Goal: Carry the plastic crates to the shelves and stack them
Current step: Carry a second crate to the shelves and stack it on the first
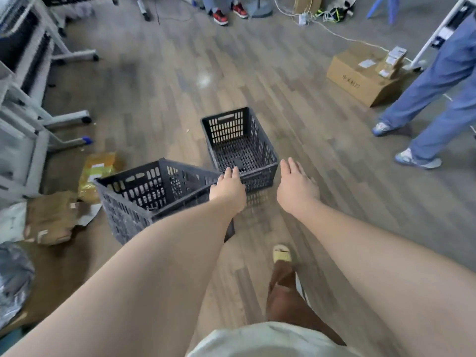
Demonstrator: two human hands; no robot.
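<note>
Crates sit on the wood floor (159, 81) ahead of us: the far crate (239, 148) upright, the near crate (154, 197) tilted just beside it. Our left hand (228, 190) reaches over the far crate's near rim, fingers loose; our right hand (296, 186) hovers open beside it, gripping nothing.

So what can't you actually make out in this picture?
- Head view: whether the left hand grips the far crate rim or only touches it; its fingertips are hidden.
- Near crate: its front corner is covered by the left forearm.
- Shelves at the left edge: blurred and cut off.
- Lettering on the cardboard box: too small.
- Right hand: open, holding nothing.
</note>
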